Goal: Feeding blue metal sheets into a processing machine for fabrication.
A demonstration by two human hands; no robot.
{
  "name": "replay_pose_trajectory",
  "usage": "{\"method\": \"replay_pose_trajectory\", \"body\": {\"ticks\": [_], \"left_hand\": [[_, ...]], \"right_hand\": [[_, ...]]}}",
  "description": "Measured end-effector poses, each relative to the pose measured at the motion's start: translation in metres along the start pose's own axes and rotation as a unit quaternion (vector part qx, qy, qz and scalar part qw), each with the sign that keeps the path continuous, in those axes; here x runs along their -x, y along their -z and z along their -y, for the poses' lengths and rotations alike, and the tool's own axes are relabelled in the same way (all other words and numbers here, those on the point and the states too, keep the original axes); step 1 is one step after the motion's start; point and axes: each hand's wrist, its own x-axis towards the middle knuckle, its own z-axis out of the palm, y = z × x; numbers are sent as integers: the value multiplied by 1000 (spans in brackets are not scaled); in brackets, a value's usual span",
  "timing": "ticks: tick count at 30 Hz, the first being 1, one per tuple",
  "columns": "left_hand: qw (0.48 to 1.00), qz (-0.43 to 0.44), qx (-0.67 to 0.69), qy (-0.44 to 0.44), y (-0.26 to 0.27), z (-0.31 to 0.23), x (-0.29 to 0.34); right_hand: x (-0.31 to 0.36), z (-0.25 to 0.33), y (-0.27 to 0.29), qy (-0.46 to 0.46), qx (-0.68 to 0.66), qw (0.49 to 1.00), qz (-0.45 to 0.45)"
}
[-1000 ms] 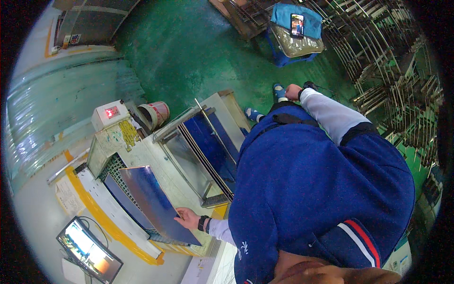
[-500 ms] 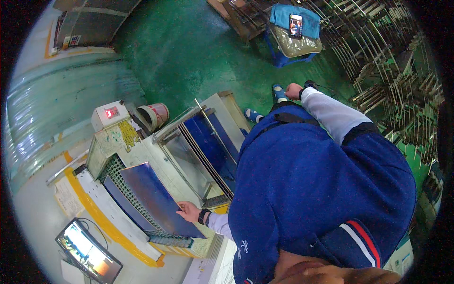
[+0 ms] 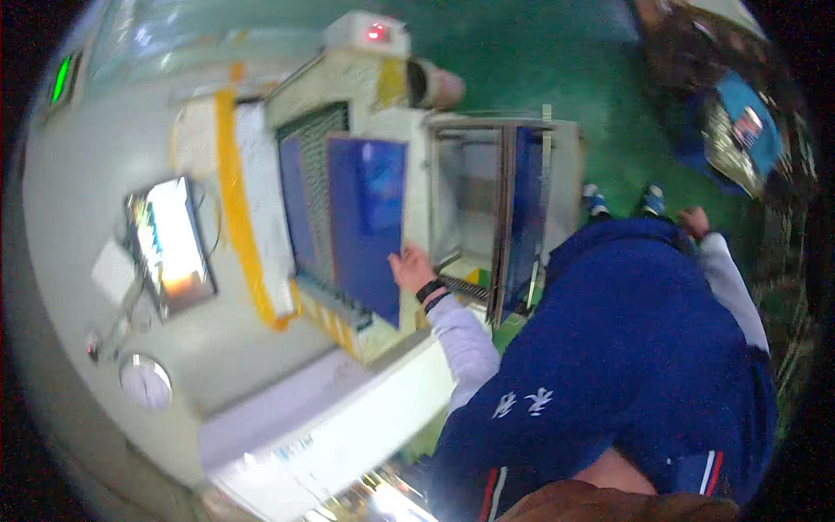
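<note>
A flat, glossy blue panel [image 3: 365,222] leans on the slotted conveyor rack of a machine. My left hand [image 3: 412,270] is at the panel's right edge, with thumb and fingers closed on it. A dark band circles that wrist. Behind the panel, to its left, stands a second blue panel [image 3: 302,204] on the same rack. My right hand [image 3: 693,223] hangs low beside my body, near my feet in the picture, apart from the things around. Its fingers are smeared by motion.
Right of the rack, a framed stand [image 3: 474,191] carries upright blue panels [image 3: 524,209]. A control box [image 3: 365,35] with a red light sits above. A bright screen [image 3: 170,244] is at left. A blue stool with a cloth [image 3: 755,113] and a phone stands far right.
The whole view has swung, so machine and panels sit further right and more upright in the picture. My left hand stays at the panel's edge; my right arm still hangs down.
</note>
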Motion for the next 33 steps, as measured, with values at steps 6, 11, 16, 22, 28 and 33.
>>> {"method": "replay_pose_trajectory", "body": {"ticks": [6,11,16,22,28,33], "left_hand": [[991,-57,83,-91,-72,-9,25],[986,-87,141,-34,-46,26,-11],[994,-70,79,-41,-84,-24,-26],[996,-79,10,32,-105,-43,-55],[989,-133,-14,60,-86,-39,-87],[990,-114,-53,67,-81,-47,-97]], "right_hand": [[-30,15,-27,44,-67,997,6],[-51,-136,10,237,26,971,-36],[-70,-56,-57,237,107,966,2],[-49,-15,-69,80,-150,985,10],[-13,-30,-42,184,-77,979,-52],[6,24,-28,-66,-153,985,-33]]}}
